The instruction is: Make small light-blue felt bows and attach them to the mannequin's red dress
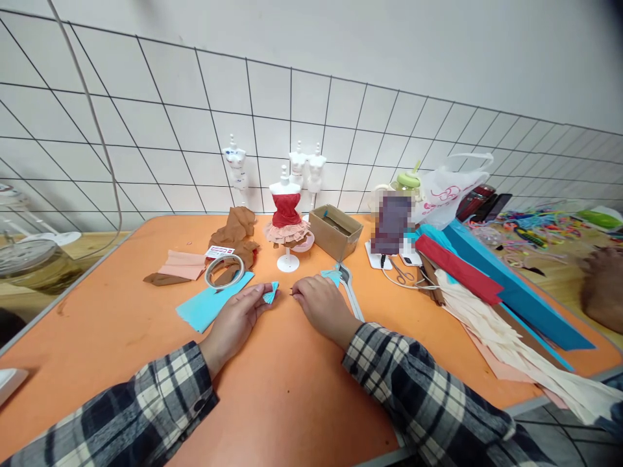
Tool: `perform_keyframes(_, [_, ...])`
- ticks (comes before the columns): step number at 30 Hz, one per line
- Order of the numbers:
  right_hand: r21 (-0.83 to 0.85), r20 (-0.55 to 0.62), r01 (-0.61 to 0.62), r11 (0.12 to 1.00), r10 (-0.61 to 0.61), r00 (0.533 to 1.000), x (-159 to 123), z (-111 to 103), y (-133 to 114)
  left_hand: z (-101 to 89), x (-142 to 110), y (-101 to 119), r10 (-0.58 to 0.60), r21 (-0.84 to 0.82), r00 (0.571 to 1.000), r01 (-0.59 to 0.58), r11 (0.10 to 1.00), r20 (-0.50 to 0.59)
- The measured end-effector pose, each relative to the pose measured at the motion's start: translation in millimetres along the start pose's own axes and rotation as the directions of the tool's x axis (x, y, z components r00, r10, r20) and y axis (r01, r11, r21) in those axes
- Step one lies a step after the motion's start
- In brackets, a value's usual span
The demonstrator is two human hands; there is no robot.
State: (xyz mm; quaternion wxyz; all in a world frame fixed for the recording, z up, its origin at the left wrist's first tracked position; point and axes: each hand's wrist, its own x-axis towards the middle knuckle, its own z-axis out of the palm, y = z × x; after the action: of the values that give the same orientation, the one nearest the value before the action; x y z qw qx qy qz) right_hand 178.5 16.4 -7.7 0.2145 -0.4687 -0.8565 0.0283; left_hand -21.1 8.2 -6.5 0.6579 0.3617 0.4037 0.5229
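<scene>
Head view recorded the person's left hand (241,310) pinching a small light-blue piece (270,294) between thumb and fingers above the orange tabletop (272,402). The right hand (325,308) was just beside it, fingers curled; whether they gripped the tiny dark tip (291,292) could not be determined. A blue strip (202,314) lay near the left hand. Beyond both hands stood a red-topped dress form (285,211).
</scene>
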Motion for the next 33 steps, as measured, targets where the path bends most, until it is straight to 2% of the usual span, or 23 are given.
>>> perform_keyframes(3, [-0.068,0.056,-0.006,0.998,0.010,0.998,11.0,7.4,3.9,-0.9,1.1,-0.8,-0.008,0.015,1.000,0.008,1.000,0.027])
perform_keyframes(6, [-0.038,0.079,-0.052,0.998,0.055,0.995,16.3,12.9,5.6,-2.3,1.5,-1.2,-0.020,-0.027,0.998,0.021,0.999,0.053])
perform_keyframes(9, [0.138,0.060,-0.173,0.975,0.166,0.984,17.0,9.4,5.8,-3.4,1.9,-0.9,-0.030,-0.107,0.999,0.035,0.994,0.043])
perform_keyframes(11, [0.309,0.071,-0.230,0.923,0.219,0.973,18.0,3.8,6.8,-3.8,2.4,-0.4,-0.035,-0.142,0.999,0.038,0.989,0.026])
perform_keyframes(14, [0.524,0.135,-0.315,0.791,0.288,0.948,22.0,-2.3,9.1,-4.0,3.4,0.4,-0.030,-0.159,0.999,0.031,0.987,0.014])
perform_keyframes(17, [0.707,0.273,-0.427,0.564,0.339,0.900,25.1,-1.0,8.8,-5.2,4.1,0.1,-0.028,-0.174,1.000,0.030,0.984,0.012])
perform_keyframes(19, [0.776,0.376,-0.489,0.397,0.330,0.866,24.5,2.7,6.7,-6.4,4.4,-1.1,-0.030,-0.156,0.999,0.032,0.987,0.018])
perform_keyframes(22, [0.828,0.442,-0.515,0.222,0.306,0.843,20.9,7.7,4.2,-7.5,4.4,-2.7,-0.023,-0.109,0.999,0.026,0.994,0.025])
perform_keyframes(25, [0.866,0.437,-0.481,0.140,0.260,0.861,17.0,8.7,4.9,-7.2,4.3,-2.5,-0.009,-0.084,1.000,0.010,0.996,0.017])
perform_keyframes(29, [0.861,0.489,-0.505,0.054,0.184,0.853,13.1,4.3,6.9,-6.2,2.8,-0.3,0.004,-0.040,1.000,-0.003,0.999,0.021])
perform_keyframes(33, [0.909,0.418,-0.409,-0.083,0.169,0.893,10.3,0.7,4.1,-2.6,-1.2,-2.3,0.069,0.163,0.986,-0.093,0.982,0.149])
